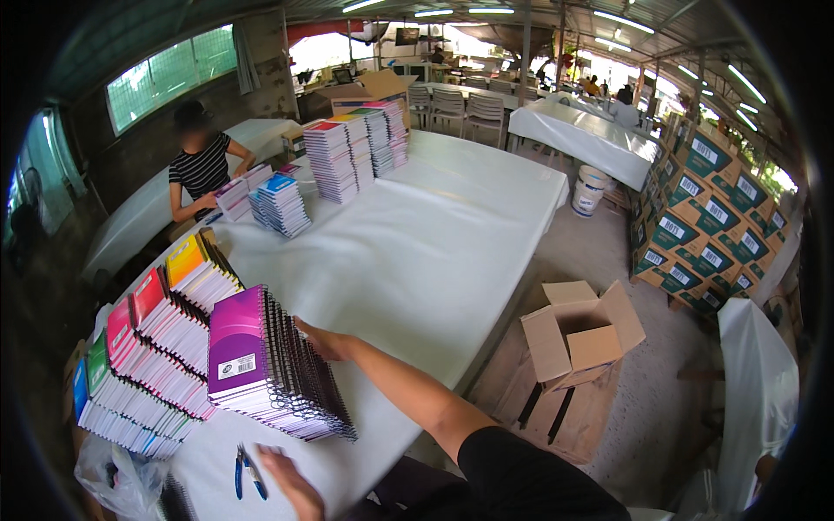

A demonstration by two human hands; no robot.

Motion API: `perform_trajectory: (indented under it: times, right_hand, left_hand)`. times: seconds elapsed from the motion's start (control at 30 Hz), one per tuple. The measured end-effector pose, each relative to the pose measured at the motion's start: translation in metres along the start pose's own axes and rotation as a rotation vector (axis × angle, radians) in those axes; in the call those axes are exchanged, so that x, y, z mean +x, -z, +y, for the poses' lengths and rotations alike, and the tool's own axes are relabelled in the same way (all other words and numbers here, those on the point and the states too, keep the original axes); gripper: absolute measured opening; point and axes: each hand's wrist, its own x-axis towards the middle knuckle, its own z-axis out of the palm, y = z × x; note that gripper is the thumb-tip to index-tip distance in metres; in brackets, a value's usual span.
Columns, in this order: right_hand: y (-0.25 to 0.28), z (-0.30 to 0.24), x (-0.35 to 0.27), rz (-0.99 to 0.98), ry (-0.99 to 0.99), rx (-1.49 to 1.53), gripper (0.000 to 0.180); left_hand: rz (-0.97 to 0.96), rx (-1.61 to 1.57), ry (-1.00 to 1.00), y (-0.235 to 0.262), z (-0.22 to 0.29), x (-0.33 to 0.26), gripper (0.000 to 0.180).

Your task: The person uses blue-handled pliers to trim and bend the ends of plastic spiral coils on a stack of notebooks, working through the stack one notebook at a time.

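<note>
A tall stack of purple spiral notebooks (236,334) stands on the white-covered table in front of me, its wire bindings facing right. My right hand (323,339) reaches across and rests against the far right side of that stack, fingers extended, their tips partly hidden behind the coils. Low over the near table edge, my left hand (291,484) is open with nothing in it and slightly blurred. Just left of it lie blue-handled pliers (248,473). Beside the purple stack stand more notebook stacks, with yellow (185,260), red (149,293), pink (120,330), green (95,358) and blue (80,386) covers.
Further notebook stacks (332,161) and an open carton (369,85) stand at the table's far end. A person in a striped shirt (204,169) handles notebooks there. To the right are an open box (578,334) on a pallet, a white bucket (590,193) and piled cartons (704,217).
</note>
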Motion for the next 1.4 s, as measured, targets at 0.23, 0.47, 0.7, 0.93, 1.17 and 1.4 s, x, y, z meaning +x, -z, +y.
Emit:
perform_trajectory:
  times: [0.23, 0.47, 0.7, 0.93, 1.17, 1.4]
  right_hand:
    - [-0.022, 0.002, 0.009, -0.077, -0.089, 0.031, 0.083]
    - [-0.049, -0.007, -0.041, 0.037, -0.015, 0.02, 0.081]
    - [-0.059, 0.008, -0.116, 0.277, 0.09, 0.171, 0.099]
    - [-0.088, 0.063, -0.133, 0.559, 0.229, 0.375, 0.106]
    - [-0.122, 0.055, -0.146, 0.597, 0.34, 0.438, 0.09]
    - [-0.107, 0.068, -0.148, 0.577, 0.53, 0.104, 0.09]
  left_hand:
    - [-0.109, -0.141, 0.043, -0.041, -0.052, -0.029, 0.069]
    - [-0.196, -0.291, 0.202, -0.049, -0.023, -0.011, 0.086]
    - [-0.565, -0.321, 0.479, -0.024, -0.009, 0.043, 0.106]
    - [-0.715, -0.111, 0.531, -0.012, -0.011, 0.094, 0.109]
    - [-0.841, -0.028, 0.532, -0.013, 0.003, 0.109, 0.097]
    - [-0.61, -0.064, 0.33, -0.016, -0.012, 0.091, 0.087]
